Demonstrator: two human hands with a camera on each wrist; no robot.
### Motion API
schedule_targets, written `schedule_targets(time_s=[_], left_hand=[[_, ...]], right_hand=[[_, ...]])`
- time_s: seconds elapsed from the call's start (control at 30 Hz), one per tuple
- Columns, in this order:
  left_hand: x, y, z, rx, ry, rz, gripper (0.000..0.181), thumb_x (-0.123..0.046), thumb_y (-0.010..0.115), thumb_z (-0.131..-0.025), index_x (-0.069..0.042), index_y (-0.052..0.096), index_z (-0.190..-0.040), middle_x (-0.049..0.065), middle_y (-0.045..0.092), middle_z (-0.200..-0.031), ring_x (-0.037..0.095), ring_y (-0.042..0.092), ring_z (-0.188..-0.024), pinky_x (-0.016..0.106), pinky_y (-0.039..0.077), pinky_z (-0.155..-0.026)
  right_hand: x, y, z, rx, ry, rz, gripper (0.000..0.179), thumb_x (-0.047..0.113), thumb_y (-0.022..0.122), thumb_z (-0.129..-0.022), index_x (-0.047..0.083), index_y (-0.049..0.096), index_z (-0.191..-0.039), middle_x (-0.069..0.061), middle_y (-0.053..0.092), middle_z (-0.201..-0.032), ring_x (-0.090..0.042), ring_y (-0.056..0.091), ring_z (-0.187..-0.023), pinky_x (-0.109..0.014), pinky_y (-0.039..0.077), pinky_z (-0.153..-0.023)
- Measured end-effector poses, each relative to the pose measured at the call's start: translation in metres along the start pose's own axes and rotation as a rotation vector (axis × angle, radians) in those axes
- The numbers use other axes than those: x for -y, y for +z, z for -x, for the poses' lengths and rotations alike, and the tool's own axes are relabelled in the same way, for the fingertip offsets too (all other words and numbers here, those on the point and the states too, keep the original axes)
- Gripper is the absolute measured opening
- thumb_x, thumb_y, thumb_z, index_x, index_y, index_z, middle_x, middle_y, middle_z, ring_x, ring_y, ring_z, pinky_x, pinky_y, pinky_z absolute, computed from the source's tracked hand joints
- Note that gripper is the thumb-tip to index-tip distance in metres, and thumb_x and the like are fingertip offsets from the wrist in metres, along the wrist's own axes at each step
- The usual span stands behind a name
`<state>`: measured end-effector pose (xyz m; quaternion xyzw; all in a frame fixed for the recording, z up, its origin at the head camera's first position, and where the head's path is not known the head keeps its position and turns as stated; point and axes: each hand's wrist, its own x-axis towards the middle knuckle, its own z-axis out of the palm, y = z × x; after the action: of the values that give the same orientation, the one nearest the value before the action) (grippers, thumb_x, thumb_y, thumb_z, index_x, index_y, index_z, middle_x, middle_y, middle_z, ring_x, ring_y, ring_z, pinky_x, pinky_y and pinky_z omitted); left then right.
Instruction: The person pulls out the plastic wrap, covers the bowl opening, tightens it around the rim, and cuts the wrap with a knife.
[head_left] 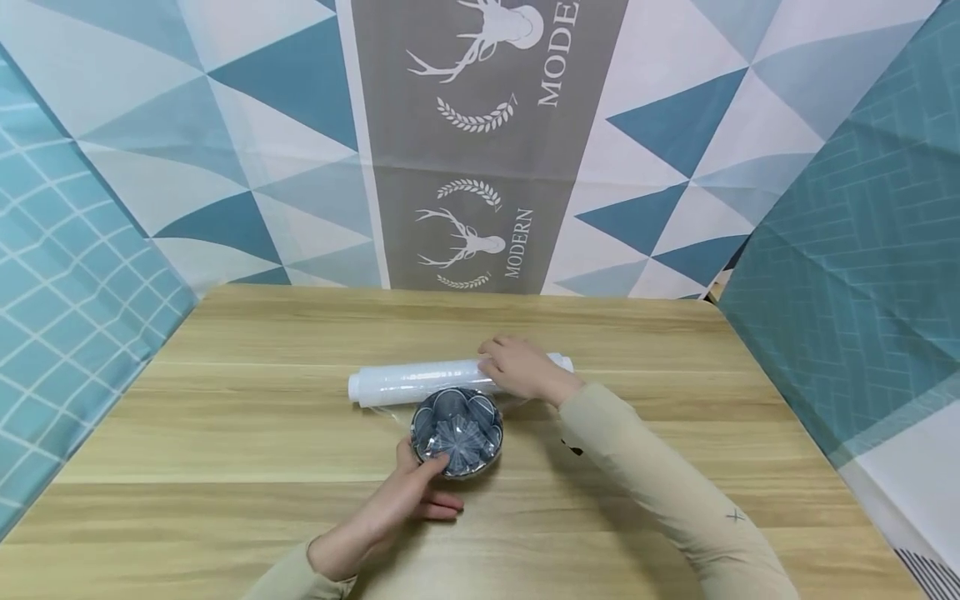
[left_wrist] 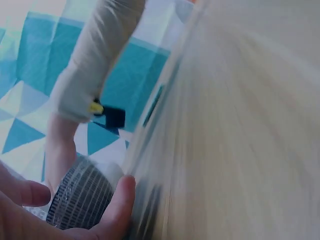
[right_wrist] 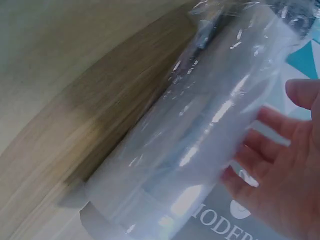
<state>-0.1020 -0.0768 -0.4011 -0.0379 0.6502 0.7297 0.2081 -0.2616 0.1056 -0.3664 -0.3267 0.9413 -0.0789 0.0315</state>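
A roll of clear cling film (head_left: 420, 381) lies crosswise on the wooden table, its loose film reaching toward a dark patterned bowl (head_left: 461, 429). Shiny film covers the bowl, bunched at its middle in the head view. My left hand (head_left: 408, 492) grips the bowl at its near left side, thumb over it and other fingers lower down. In the left wrist view, the bowl (left_wrist: 80, 197) shows a grid-patterned side between thumb and fingers. My right hand (head_left: 521, 367) touches the roll near its right end. The right wrist view has its loosely bent fingers against the roll (right_wrist: 195, 135), thumb apart.
Under both arms spreads the wooden table (head_left: 225, 450). A patterned cloth backdrop (head_left: 480, 150) rises behind its far edge, with teal cloth walls at left (head_left: 67, 275) and right (head_left: 862, 250). A small black device (left_wrist: 115, 117) sits at my right wrist.
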Motion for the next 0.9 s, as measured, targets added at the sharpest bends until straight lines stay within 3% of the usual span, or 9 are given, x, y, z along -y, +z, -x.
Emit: schedule_targets(time_s=[0.17, 0.27, 0.67, 0.9], left_hand=[[0.003, 0.002, -0.001, 0.040, -0.013, 0.124, 0.067, -0.019, 0.038, -0.096, -0.003, -0.015, -0.132, 0.042, 0.032, -0.127, 0.040, 0.062, -0.089, 0.045, 0.052, -0.078], [0.004, 0.002, -0.001, 0.039, -0.009, 0.149, 0.065, -0.015, 0.037, -0.096, -0.003, -0.015, -0.133, 0.042, 0.030, -0.128, 0.040, 0.061, -0.092, 0.044, 0.051, -0.081], [0.006, -0.005, -0.003, 0.002, 0.038, 0.032, 0.057, -0.010, 0.036, -0.094, 0.004, -0.004, -0.133, 0.038, 0.041, -0.121, 0.036, 0.060, -0.094, 0.043, 0.050, -0.084], [0.000, -0.018, -0.006, 0.009, 0.046, -0.041, 0.061, -0.012, 0.037, -0.093, 0.004, 0.000, -0.138, 0.036, 0.049, -0.114, 0.033, 0.061, -0.091, 0.043, 0.050, -0.083]], right_hand=[[-0.007, 0.006, -0.006, 0.148, 0.025, -0.033, 0.052, 0.043, 0.031, -0.096, 0.012, 0.040, -0.137, -0.010, 0.042, -0.138, -0.030, 0.039, -0.127, -0.050, 0.029, -0.104], [-0.011, 0.008, -0.006, 0.184, 0.043, -0.046, 0.056, 0.049, 0.032, -0.095, 0.014, 0.039, -0.138, -0.008, 0.041, -0.140, -0.029, 0.037, -0.129, -0.049, 0.027, -0.105], [-0.017, 0.011, -0.005, 0.151, 0.086, -0.087, 0.055, 0.052, 0.038, -0.092, 0.013, 0.046, -0.131, -0.009, 0.052, -0.130, -0.027, 0.048, -0.119, -0.043, 0.035, -0.101], [-0.024, 0.012, 0.002, 0.121, 0.117, -0.118, 0.054, 0.049, 0.039, -0.093, 0.009, 0.048, -0.128, -0.012, 0.054, -0.126, -0.029, 0.050, -0.117, -0.042, 0.037, -0.100]])
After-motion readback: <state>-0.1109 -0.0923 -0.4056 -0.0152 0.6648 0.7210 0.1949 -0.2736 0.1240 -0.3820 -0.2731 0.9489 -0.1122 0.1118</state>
